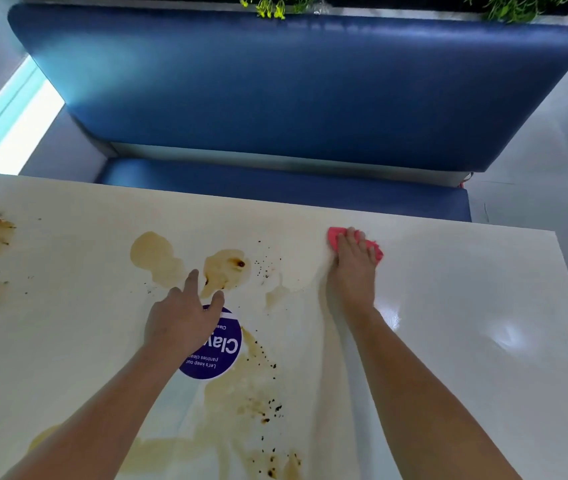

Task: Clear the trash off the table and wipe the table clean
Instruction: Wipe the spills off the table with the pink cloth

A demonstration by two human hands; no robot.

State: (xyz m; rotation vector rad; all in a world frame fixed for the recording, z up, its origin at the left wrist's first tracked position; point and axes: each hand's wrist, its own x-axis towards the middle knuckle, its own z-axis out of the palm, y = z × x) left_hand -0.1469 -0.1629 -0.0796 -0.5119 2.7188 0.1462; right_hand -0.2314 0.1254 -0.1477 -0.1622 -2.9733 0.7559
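A: Cloth is lying bunched under the right hand, near the worktop's far edge; it is looking soft, light, limp.
B: Its fingers are lying flat, pressing rather than pinching; the left hand is resting spread over the purple sticker, holding nothing.
A: Gloss is making that surface look slick; brown stains are sitting to the left; pressing palm-down is probably suiting it best.

I see a pink cloth, tan stains on the cream table, a purple sticker, a blue bench.
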